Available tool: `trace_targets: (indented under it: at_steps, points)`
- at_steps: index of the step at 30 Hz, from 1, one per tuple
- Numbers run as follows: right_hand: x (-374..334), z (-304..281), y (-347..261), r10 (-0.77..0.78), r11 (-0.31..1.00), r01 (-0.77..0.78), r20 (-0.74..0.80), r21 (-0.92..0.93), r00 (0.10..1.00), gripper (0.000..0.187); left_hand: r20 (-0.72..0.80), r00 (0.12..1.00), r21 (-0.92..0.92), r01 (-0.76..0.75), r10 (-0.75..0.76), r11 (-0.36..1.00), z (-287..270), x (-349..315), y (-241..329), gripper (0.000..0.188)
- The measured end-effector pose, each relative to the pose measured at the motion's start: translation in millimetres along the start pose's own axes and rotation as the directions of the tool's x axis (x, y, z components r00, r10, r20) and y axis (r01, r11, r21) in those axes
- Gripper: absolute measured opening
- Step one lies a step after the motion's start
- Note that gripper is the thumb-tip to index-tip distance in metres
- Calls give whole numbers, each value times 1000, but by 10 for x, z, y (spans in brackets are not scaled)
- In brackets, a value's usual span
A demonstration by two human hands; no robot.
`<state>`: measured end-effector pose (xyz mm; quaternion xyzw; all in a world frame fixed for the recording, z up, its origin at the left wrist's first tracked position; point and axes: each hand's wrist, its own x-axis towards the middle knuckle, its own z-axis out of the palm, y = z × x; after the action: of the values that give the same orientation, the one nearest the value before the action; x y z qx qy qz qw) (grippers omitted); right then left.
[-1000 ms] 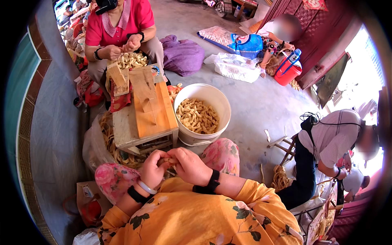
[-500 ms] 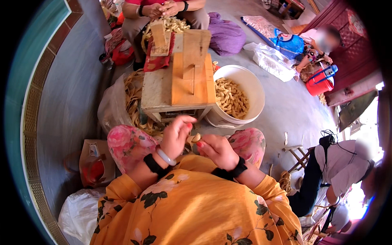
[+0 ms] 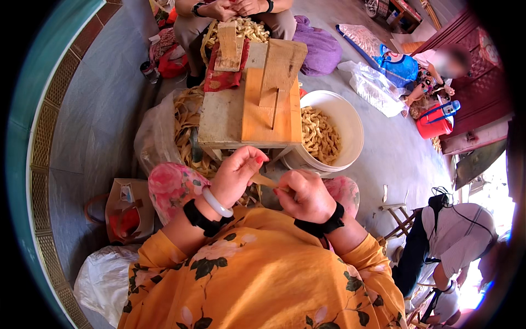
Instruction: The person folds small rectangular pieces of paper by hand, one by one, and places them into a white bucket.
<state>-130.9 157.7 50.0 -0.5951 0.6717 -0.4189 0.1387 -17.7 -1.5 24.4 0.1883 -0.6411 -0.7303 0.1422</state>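
Tan flat strip [image 3: 265, 180], pinched by my right hand [image 3: 306, 195], runs toward my left hand [image 3: 234, 175], hold unclear, off the near edge of the grey-topped wooden table [image 3: 222, 119]; grey floor [image 3: 392, 151] spreads rightward.

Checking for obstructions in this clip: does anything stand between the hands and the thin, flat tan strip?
Nothing visible does: the thin, flat tan strip shows uncovered in the gap between left hand and right hand.
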Motion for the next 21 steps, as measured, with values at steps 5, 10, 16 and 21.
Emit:
trace_targets:
  at_steps: [5, 10, 16, 21]
  points:
    - [182, -60, 225, 15, 997, -25, -135, -67, 991, 18, 289, 950, 84, 102, -122, 991, -374, 201, -126, 13]
    - [525, -193, 380, -24, 988, -13, -243, -152, 970, 15, 130, 990, 146, 43, -62, 988, -283, 506, 60, 17]
    - [659, -164, 898, 90, 927, -171, -243, -333, 966, 10, -109, 966, 596, -125, 234, 793, -190, 999, -92, 17]
    - [365, -385, 761, -58, 783, -167, -338, -600, 939, 28, 39, 998, 271, -48, 39, 961, -244, 533, -76, 11]
